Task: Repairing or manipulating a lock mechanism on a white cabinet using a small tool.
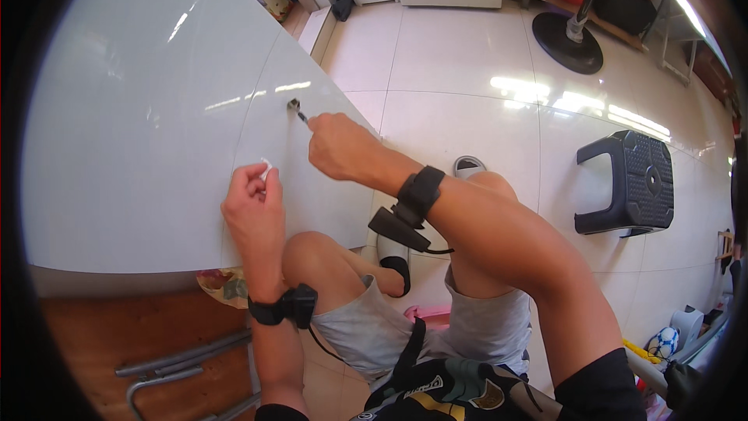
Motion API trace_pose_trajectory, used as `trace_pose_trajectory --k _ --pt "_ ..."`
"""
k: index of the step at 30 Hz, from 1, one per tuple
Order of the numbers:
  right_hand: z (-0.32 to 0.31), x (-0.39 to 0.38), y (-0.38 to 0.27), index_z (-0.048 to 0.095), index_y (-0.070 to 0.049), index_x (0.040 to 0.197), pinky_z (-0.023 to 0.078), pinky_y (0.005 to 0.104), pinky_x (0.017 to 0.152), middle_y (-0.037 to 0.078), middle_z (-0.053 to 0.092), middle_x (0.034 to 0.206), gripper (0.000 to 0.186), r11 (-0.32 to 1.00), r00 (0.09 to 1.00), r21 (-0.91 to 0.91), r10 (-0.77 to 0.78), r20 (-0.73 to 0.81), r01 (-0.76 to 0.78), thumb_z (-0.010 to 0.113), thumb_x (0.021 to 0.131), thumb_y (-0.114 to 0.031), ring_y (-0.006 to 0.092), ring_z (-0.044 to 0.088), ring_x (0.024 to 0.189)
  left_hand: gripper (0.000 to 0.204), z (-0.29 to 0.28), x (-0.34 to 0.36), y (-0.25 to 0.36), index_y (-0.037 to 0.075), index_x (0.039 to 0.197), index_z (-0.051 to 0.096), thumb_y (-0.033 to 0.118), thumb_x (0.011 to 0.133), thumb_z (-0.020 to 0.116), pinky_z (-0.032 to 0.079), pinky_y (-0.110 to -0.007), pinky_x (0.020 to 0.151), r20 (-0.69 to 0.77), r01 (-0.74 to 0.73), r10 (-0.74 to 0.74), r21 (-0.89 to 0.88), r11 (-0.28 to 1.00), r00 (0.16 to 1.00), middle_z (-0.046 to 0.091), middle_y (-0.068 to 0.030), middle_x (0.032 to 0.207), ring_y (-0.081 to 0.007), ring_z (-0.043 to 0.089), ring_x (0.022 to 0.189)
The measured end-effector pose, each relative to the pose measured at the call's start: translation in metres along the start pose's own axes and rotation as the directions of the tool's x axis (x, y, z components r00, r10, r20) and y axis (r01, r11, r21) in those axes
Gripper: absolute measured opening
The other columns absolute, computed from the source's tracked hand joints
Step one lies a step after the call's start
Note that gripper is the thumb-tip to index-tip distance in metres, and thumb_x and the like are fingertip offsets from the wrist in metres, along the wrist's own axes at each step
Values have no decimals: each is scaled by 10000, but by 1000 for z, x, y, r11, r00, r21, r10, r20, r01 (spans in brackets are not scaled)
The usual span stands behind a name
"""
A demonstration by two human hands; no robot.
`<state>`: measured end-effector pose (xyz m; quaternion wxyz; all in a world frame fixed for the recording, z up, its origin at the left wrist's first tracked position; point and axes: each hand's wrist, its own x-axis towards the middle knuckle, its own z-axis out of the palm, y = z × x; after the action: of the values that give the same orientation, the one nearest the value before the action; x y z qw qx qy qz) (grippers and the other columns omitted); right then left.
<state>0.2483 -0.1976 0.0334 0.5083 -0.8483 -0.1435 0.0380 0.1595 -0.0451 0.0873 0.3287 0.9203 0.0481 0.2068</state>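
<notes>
Right hand (343, 146) curled closed round slim tool (302, 115), dark end over white table (156, 148), contact unclear; left hand (257, 199), fingers bent, pinches small white scrap (266, 169) above table, apart from tool; step seems tool positioning; next move likely calls for steady wrist, light pinch

We present a glossy white tabletop (140, 171) extending beneath the left hand (255, 206) and the right hand (339, 144), with a thin seam passing left of the right hand. Rightward of both hands we observe a pale tiled floor (467, 54). On it, well right of the right hand, stand a black stool (635, 187) and, farther forward, a round black pedestal base (565, 45).
</notes>
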Motion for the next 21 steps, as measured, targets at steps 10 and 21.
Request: trace_pose_trajectory --k 10,21 --pt "-21 40 40 645 98 837 515 488 771 342 646 831 250 989 995 151 1 -95 14 465 805 -73 485 649 828 156 86 100 -4 -38 966 610 80 871 648 502 -476 646 60 -346 354 416 841 933 663 -244 810 -407 649 753" --pt "-34 37 27 667 89 947 525 495 857 324 680 976 315 931 917 277 309 -251 -238 563 799 -169 476 661 971 192 157 167 4 -45 937 557 132 950 483 524 -546 757 175 -352 306 435 828 936 659 -305 946 -481 651 878"
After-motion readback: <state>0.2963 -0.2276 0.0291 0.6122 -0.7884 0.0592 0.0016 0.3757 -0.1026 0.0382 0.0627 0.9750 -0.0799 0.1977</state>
